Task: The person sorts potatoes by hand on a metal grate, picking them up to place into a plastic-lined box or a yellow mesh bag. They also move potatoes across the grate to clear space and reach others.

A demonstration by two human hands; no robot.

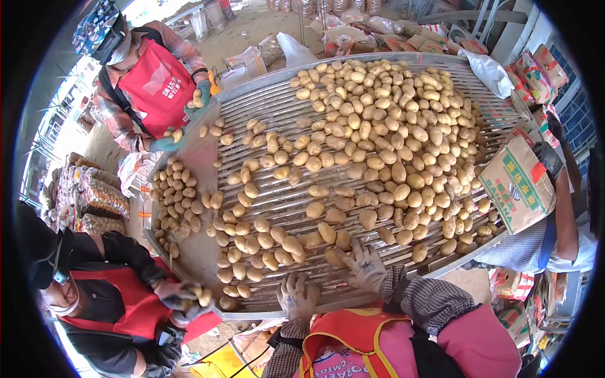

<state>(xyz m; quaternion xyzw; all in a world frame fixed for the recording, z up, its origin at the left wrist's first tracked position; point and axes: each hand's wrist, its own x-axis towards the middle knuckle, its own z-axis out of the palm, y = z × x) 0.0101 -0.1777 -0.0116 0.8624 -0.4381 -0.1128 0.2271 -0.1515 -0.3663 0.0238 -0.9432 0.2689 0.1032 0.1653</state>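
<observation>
My left hand (298,295), in a pale work glove, lies with its fingers stretched out over the slats at the near edge of the sorting table (372,249). Nothing shows in its grasp. My right hand (365,267), in a matching glove, is spread farther to the right, its thumb side touching a potato (335,257). Just beyond both hands lie loose potatoes (293,245). A large heap of potatoes (403,126) covers the table's far right part.
At left, a co-worker in a red apron (157,85) holds potatoes; another gloved hand (183,296) also holds potatoes. More potatoes (179,195) lie on the table's left end. On the right, a person grips a cardboard box (518,186). Filled sacks (94,195) are stacked behind.
</observation>
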